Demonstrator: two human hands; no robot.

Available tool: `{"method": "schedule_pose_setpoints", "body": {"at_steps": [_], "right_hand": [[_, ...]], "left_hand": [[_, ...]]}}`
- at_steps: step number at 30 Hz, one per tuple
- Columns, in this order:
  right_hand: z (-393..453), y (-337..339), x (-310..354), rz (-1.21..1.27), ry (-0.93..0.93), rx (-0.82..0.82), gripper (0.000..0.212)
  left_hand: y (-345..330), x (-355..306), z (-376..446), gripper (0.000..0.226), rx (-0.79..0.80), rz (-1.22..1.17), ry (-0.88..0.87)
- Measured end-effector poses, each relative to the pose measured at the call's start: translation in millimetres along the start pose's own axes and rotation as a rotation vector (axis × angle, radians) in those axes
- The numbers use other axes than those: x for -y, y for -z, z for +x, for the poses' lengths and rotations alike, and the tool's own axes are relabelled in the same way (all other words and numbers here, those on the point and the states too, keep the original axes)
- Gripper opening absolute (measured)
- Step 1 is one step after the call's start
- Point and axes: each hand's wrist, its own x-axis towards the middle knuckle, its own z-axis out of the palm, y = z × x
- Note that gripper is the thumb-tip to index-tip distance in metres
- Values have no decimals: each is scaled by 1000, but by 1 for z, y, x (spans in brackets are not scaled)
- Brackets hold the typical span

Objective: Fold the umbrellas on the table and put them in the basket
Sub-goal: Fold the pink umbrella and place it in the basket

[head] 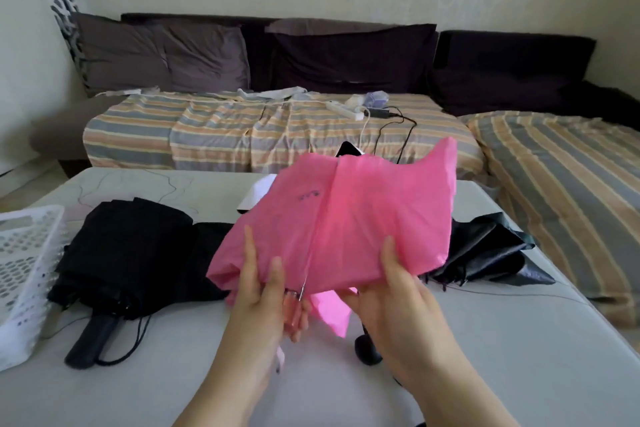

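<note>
A pink umbrella [349, 215] is held above the middle of the grey table [180, 388], its canopy collapsed and loose, tip pointing away from me. My left hand [263, 291] grips its near left edge, and my right hand [398, 291] grips its near right edge. A black umbrella [128, 253] lies collapsed on the table to the left, handle toward me. Another black umbrella [485, 253] lies crumpled at the right, partly hidden behind the pink one. A white perforated basket [24, 274] stands at the table's left edge.
Behind the table is a sofa with striped covers [277, 128] and dark cushions [166, 55]. A power strip and cables [360, 113] lie on it. A black knob-like handle [367, 350] rests on the table under my right hand. White fabric [259, 194] peeks behind the pink umbrella.
</note>
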Motion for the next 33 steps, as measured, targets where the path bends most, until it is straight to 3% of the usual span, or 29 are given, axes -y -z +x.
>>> {"method": "schedule_pose_setpoints", "body": {"at_steps": [2, 4, 5, 6, 8, 13, 18, 21, 23, 25, 27, 30, 33], "right_hand": [[2, -15, 13, -26, 99, 114, 65], [8, -26, 15, -142, 133, 223, 101], [13, -29, 9, -216, 168, 273, 107], [14, -32, 2, -283, 205, 294, 99], [18, -32, -6, -393, 166, 322, 83], [20, -26, -4, -358, 98, 324, 66], [15, -24, -4, -434, 168, 332, 48], [19, -21, 3, -127, 86, 277, 27], [11, -17, 9, 37, 203, 129, 27], [7, -10, 10, -100, 323, -178, 19], [10, -8, 11, -327, 252, -348, 23], [17, -13, 10, -469, 64, -278, 57], [19, -16, 11, -423, 160, -333, 36]], "left_hand": [[-2, -1, -4, 51, 70, 54, -11], [-1, 3, -6, 70, 125, 100, -36], [0, 4, -7, 84, 141, 142, -56], [1, 4, -8, 91, 142, 185, -78], [0, -1, -10, 82, 113, 155, -101], [2, -4, -9, 69, 17, 219, -194], [3, 3, -5, 51, 78, 237, -182], [1, 3, -4, 31, 18, 132, -85], [1, 1, -3, 32, -21, 84, -28], [1, 2, -2, 28, -59, 10, 3], [-2, -2, -5, 28, -32, -64, 37], [-8, 4, -9, 28, 73, -186, 82], [-26, 3, -24, 36, 212, -248, 143]]}}
